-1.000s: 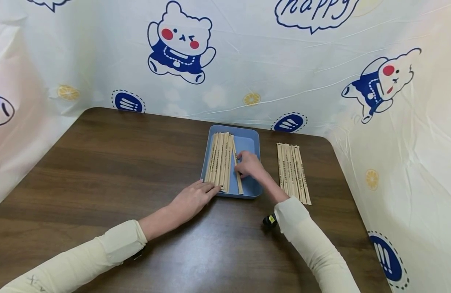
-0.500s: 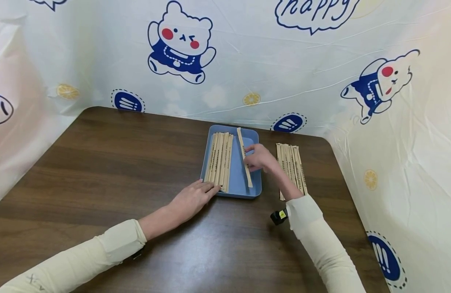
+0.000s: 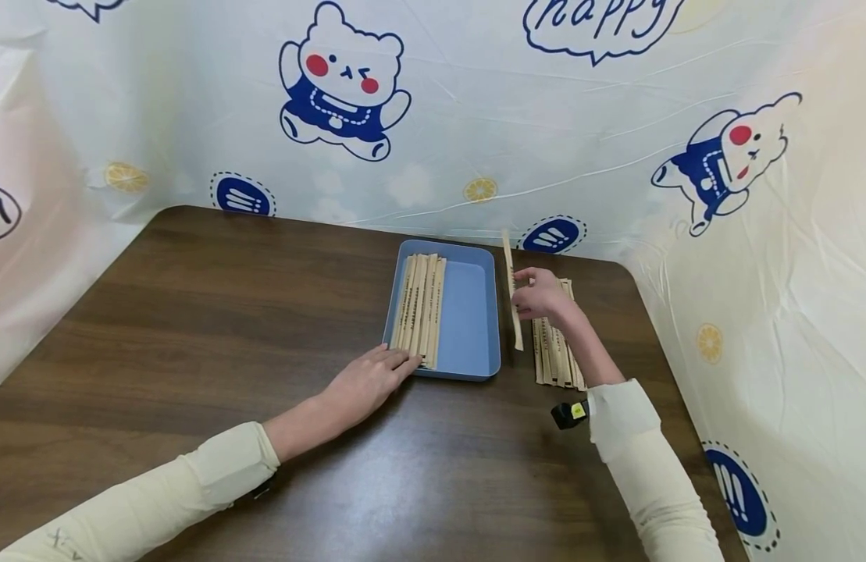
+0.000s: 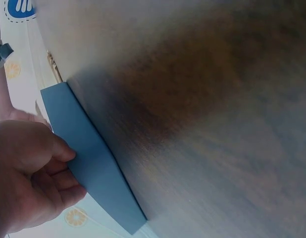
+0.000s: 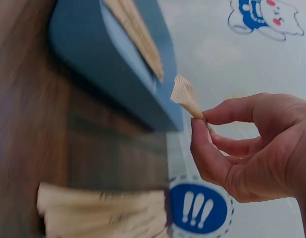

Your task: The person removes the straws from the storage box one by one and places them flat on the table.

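Observation:
My right hand [image 3: 539, 293] pinches a long, thin pair of paper-wrapped chopsticks [image 3: 509, 269] between thumb and fingertips. It holds this packet up just right of the blue tray [image 3: 468, 312]; in the right wrist view its crimped end [image 5: 185, 94] sticks up past the fingers. Several more paper-wrapped chopsticks [image 3: 420, 308], tan with dark print, lie side by side along the tray's left side. My left hand [image 3: 369, 382] holds the tray's near left corner, its fingertips by the ends of those packets. In the left wrist view, thumb and bent fingers [image 4: 69, 193] meet the rim.
A second row of paper-wrapped chopsticks [image 3: 557, 355] lies on the brown wooden table [image 3: 264, 312], right of the tray and partly under my right hand. A cartoon-printed curtain [image 3: 461, 101] hangs behind the table and along its sides.
My right hand has lifted one packet from the middle of the tray and carried it rightward, past the tray's right rim. The left hand stays at the tray corner.

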The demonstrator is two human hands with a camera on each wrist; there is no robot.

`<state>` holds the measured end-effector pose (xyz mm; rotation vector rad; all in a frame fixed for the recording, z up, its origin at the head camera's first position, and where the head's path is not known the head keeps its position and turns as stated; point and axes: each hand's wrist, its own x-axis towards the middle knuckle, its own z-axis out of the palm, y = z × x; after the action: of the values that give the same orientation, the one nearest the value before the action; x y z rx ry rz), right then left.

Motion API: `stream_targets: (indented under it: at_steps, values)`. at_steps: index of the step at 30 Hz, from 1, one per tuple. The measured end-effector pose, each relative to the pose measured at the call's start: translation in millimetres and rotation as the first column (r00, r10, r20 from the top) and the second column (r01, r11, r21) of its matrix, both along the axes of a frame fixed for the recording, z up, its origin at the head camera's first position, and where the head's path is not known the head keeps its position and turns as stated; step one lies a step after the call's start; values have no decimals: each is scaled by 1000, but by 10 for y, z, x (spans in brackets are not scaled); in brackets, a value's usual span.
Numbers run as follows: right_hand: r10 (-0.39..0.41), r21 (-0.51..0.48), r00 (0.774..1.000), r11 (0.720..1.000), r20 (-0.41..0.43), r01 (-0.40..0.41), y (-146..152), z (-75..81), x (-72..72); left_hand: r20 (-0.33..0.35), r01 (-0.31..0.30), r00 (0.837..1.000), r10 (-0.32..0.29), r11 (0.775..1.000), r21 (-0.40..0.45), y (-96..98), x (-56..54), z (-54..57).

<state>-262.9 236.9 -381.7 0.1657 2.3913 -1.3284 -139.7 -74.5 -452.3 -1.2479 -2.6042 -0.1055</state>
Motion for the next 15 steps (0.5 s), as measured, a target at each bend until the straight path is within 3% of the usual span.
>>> stream_targets:
  at_steps: [7,15]
  values:
    - [-20,49,999,999,40,18,295,-188,72,-9,-5,1000,5,1000,1,9,0,9]
    - [-36,164,999,986,26,32,432,-423,85,-7,-7,1000,7,1000,1,16,-3,10]
